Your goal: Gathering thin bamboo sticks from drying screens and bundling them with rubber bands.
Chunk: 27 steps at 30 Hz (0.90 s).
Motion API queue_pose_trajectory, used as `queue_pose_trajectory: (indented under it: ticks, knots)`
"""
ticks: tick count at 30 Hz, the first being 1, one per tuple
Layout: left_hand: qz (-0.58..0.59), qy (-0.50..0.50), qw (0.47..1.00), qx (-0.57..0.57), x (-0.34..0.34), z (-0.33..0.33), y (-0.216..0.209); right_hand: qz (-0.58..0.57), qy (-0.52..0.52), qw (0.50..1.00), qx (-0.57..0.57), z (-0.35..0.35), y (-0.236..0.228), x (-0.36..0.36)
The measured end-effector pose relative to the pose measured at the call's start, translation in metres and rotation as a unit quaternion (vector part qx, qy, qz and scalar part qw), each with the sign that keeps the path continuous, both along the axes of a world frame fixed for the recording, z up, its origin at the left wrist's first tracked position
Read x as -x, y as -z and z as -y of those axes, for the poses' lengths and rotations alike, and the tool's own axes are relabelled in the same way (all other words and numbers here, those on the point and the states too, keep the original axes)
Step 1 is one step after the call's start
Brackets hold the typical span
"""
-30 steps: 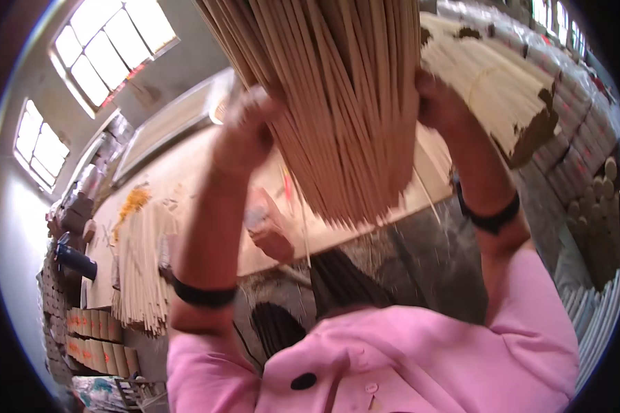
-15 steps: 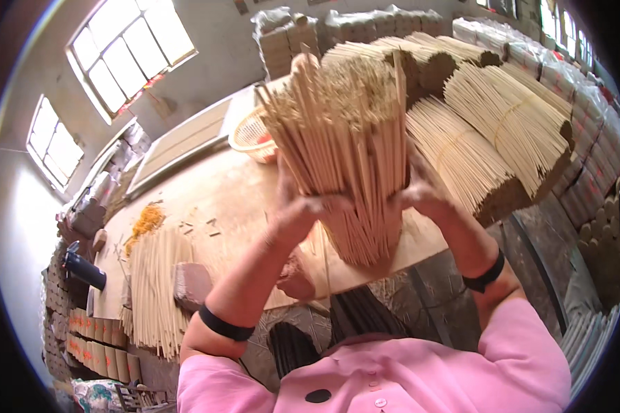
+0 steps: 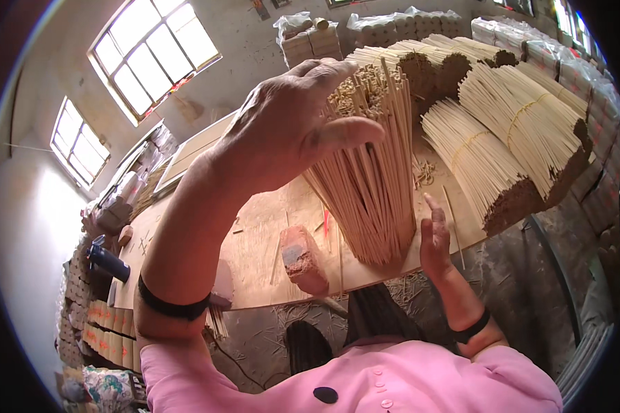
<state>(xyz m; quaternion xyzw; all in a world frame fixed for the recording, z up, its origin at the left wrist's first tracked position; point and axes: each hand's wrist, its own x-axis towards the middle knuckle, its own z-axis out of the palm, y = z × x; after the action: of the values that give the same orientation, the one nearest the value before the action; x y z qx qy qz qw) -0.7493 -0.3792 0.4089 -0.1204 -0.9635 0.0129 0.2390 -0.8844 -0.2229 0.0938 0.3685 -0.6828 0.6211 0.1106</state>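
Bright windows (image 3: 155, 58) shine beyond the left hand (image 3: 293, 124), and a pale wooden tabletop (image 3: 262, 210) spreads below its fingers. On it, a thick upright bundle of thin wooden sticks (image 3: 372, 199) stands just under and to the right of those fingertips, fanning out toward its top. That hand arches over the bundle's upper end, thumb spread well away from the fingers (whether they touch the sticks, I cannot tell). The right hand (image 3: 436, 241) is open just beside the bundle's foot, fingers extended upward, apart from the sticks. Right of its fingertips lie banded stick bundles (image 3: 465, 155); to its left, past the upright bundle, sits a chipped reddish brick (image 3: 304, 265).
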Motion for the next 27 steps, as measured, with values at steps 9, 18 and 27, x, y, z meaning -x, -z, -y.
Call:
queue_pose_trajectory:
  ticks: [9, 18, 27]
  knots:
    - [-0.012, 0.075, 0.994, 0.078, 0.001, -0.002, 0.011, 0.038, -0.006, 0.999, 0.001, -0.005, -0.003, -0.001]
    - [0.228, -0.06, 0.955, -0.178, 0.049, 0.025, -0.009, 0.03, -0.011, 0.998, 0.049, -0.006, 0.003, -0.003]
    - [0.019, 0.209, 0.976, 0.064, 0.065, -0.005, -0.026, 0.014, -0.009, 0.999, 0.045, -0.009, 0.003, 0.001]
